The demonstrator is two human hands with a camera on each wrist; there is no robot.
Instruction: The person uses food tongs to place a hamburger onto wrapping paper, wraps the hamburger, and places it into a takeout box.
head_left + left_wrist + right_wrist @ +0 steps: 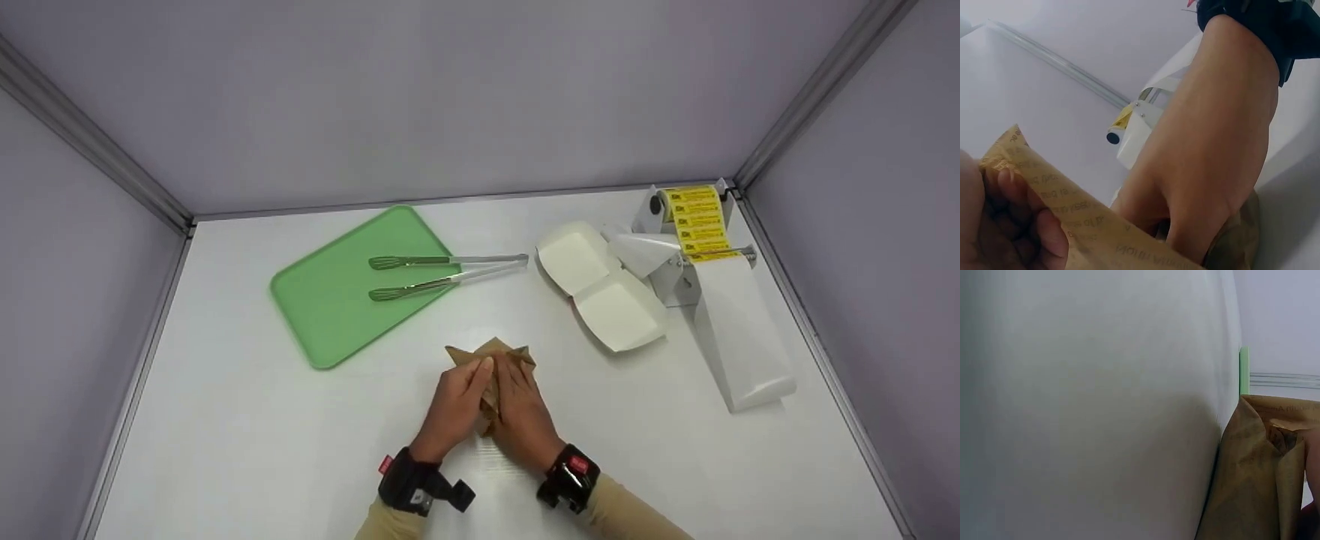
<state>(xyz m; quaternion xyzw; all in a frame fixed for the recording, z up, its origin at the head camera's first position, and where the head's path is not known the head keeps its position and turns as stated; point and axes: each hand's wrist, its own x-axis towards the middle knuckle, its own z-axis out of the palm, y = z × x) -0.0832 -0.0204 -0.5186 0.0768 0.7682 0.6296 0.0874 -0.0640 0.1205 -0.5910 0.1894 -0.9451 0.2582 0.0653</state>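
Note:
Both hands are on a crumpled brown paper wrapper [493,347] with small print on it, low over the middle of the white table. The left hand [459,394] grips one side, thumb on top and fingers curled in under the sheet in the left wrist view. Straight fingers of the right hand [525,412] press down on the wrapper's other side. Folded corners stick out past the fingertips. In the right wrist view the paper [1247,478] stands in loose folds beside a hand at the frame's edge. Whatever the paper may enclose is hidden.
Metal tongs [450,279] lie partly across a green tray [337,322] at the left. An opened white clamshell box [619,311] sits right of centre. Behind it stands a label dispenser [679,281] with yellow labels [699,217] and a trailing white backing strip [742,337].

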